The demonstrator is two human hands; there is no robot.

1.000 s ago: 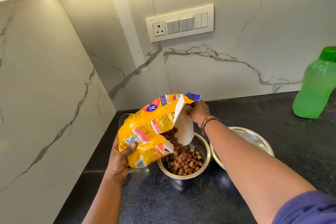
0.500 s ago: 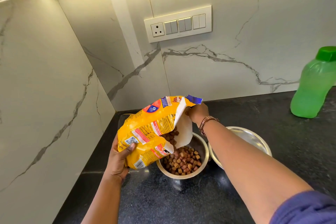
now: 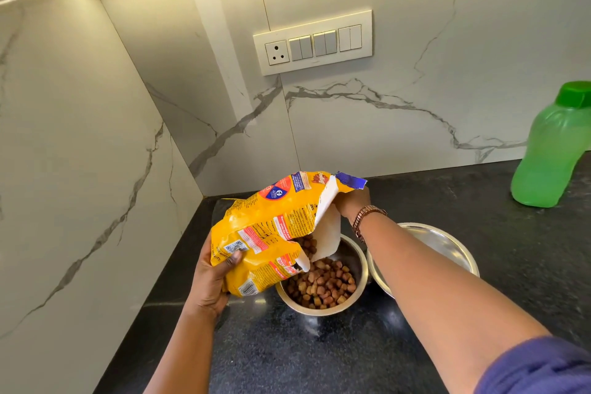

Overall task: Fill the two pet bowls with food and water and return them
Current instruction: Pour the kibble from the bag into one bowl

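A yellow pet-food bag (image 3: 271, 227) is tilted over a steel bowl (image 3: 358, 261) on the dark counter, its torn mouth pointing down to the right. Brown kibble (image 3: 323, 285) fills the bowl's bottom, and more shows in the bag's mouth. My left hand (image 3: 212, 278) grips the bag's lower end from below, thumb on its face. My right hand (image 3: 351, 203) pinches the torn top edge behind the bag. A second steel bowl (image 3: 444, 246) stands just right of the first, partly hidden by my right forearm, with no food visible in it.
A green water bottle (image 3: 553, 150) with a green cap stands at the back right of the black stone counter (image 3: 319, 355). Marble walls meet in a corner at the left. A switch panel (image 3: 313, 41) with a socket is on the back wall.
The kibble pile in the bowl has grown a little and the stream from the bag has thinned. Both hands and the bag hold nearly the same place.
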